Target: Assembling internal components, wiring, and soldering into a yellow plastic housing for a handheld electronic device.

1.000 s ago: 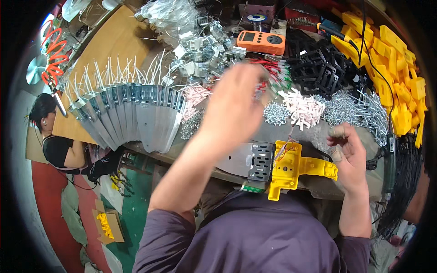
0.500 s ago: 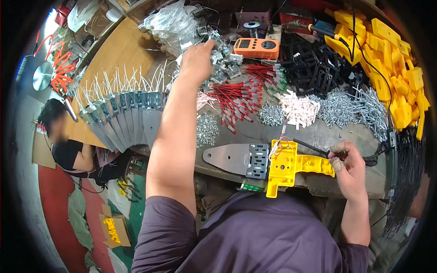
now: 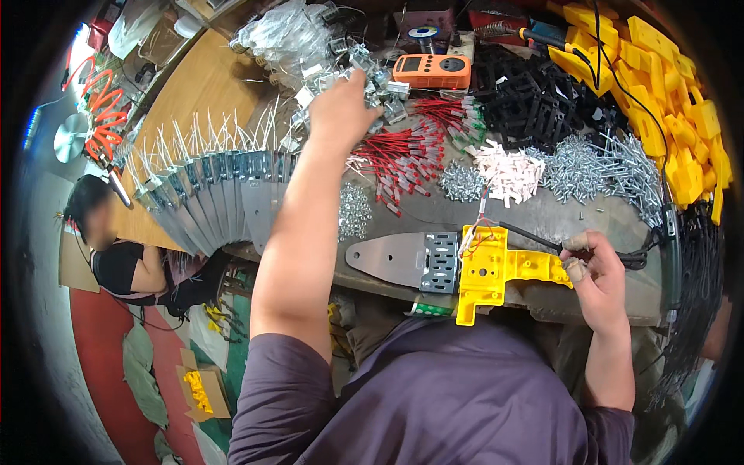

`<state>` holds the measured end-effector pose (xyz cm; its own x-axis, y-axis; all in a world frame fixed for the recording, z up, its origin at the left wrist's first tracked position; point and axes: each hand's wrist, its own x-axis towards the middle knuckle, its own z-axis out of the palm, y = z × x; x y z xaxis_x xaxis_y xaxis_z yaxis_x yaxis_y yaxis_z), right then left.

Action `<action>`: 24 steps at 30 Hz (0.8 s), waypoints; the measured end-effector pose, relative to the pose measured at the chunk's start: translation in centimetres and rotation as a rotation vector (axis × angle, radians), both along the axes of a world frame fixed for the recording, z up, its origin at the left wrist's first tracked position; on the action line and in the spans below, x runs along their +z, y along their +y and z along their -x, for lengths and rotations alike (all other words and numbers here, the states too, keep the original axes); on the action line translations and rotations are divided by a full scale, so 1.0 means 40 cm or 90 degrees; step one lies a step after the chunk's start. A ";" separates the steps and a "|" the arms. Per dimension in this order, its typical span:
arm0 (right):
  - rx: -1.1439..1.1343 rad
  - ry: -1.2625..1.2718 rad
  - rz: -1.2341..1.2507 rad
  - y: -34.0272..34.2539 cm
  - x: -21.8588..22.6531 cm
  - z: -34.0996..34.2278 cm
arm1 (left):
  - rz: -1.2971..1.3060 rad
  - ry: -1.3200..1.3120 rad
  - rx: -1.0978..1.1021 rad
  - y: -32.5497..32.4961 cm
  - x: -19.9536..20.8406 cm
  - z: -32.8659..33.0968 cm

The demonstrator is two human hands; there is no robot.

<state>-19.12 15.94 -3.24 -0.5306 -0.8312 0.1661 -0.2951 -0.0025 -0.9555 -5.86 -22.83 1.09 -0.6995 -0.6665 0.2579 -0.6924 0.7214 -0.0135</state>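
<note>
My left hand [image 3: 339, 110] reaches into a heap of small metal and clear parts [image 3: 380, 81]. Its thumb stands apart from the fingers, whose tips are partly hidden; nothing shows held. My right hand [image 3: 598, 271] pinches a black cable [image 3: 532, 239] beside the end of a yellow handle. That handle belongs to a yellow plastic housing half [image 3: 482, 273], lying hollow side up at the bench's front edge. A tapered grey metal plate [image 3: 387, 260] with a slotted bracket [image 3: 441, 263] joins the housing's left side. Thin red and white wires [image 3: 482, 225] rise over the housing's top.
Behind lie red-wired indicator lights [image 3: 403, 155], white sleeves [image 3: 508, 172], screws [image 3: 577, 174], nuts [image 3: 353, 213] and black brackets [image 3: 527, 93]. Yellow housings [image 3: 659, 101] pile at right. An orange meter [image 3: 432, 71] stands behind. Wired metal plates [image 3: 217, 198] fan out left; a person [image 3: 120, 248] sits beyond.
My left thumb has spread out from the fingers as the hand stays at the heap. My right hand still pinches the cable. The view has shifted slightly.
</note>
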 end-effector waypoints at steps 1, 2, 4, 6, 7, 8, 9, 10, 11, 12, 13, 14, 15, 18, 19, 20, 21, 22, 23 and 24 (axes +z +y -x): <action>0.005 0.014 -0.003 -0.003 0.002 -0.002 | 0.028 0.019 0.006 -0.007 -0.018 0.001; 0.009 0.014 -0.002 -0.004 0.009 -0.004 | 0.056 0.038 0.012 -0.013 -0.028 -0.002; 0.020 0.046 -0.009 -0.003 0.016 -0.006 | 0.012 0.044 0.040 0.001 -0.001 0.003; 0.009 0.027 -0.001 -0.003 0.007 -0.003 | 0.044 0.096 0.042 -0.001 0.020 -0.009; 0.003 0.010 0.009 -0.001 0.005 -0.002 | 0.052 0.105 0.043 0.000 0.032 -0.013; 0.003 0.010 0.009 -0.001 0.005 -0.003 | 0.052 0.105 0.043 0.000 0.047 -0.019; -0.003 0.006 0.005 0.001 0.005 -0.003 | 0.041 0.153 0.033 0.006 0.066 -0.024; -0.008 0.003 0.002 0.002 0.005 -0.003 | 0.031 0.202 0.023 0.013 0.086 -0.025; -0.009 0.005 0.003 0.002 0.006 -0.002 | 0.020 0.241 0.053 0.022 0.108 -0.026; -0.010 0.000 -0.004 0.003 0.007 -0.003 | 0.020 0.241 0.053 0.019 0.112 -0.031; -0.012 -0.004 -0.010 0.004 0.008 -0.005 | 0.081 0.299 0.039 0.012 0.118 -0.039; -0.014 -0.003 -0.008 0.006 0.011 -0.008 | 0.141 0.358 0.025 0.011 0.124 -0.043; -0.014 0.007 0.013 0.001 0.016 -0.007 | 0.224 0.410 -0.018 0.017 0.126 -0.037; 0.000 0.128 0.082 -0.013 0.076 -0.011 | 0.094 0.539 -0.161 0.090 0.108 -0.020; 0.023 0.232 0.121 -0.020 0.109 -0.019 | 0.103 0.555 -0.229 0.124 0.093 -0.023; 0.030 0.333 0.171 -0.042 0.154 -0.033 | 0.152 0.597 -0.281 0.149 0.078 -0.020; 0.029 0.440 0.210 -0.063 0.205 -0.049 | 0.126 0.625 -0.325 0.188 0.070 -0.015; 0.016 0.447 0.202 -0.076 0.235 -0.052 | 0.101 0.651 -0.371 0.230 0.063 -0.011; 0.006 0.506 0.245 -0.092 0.259 -0.051 | 0.096 0.656 -0.377 0.262 0.055 -0.015; -0.006 0.567 0.284 -0.099 0.275 -0.045 | 0.029 0.675 -0.425 0.292 0.046 -0.013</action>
<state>-17.33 11.97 7.74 -0.0673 -0.5916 0.8034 -0.9057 -0.3015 -0.2979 -5.33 -11.14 2.93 -0.3308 -0.2379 0.9132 0.1220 0.9488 0.2914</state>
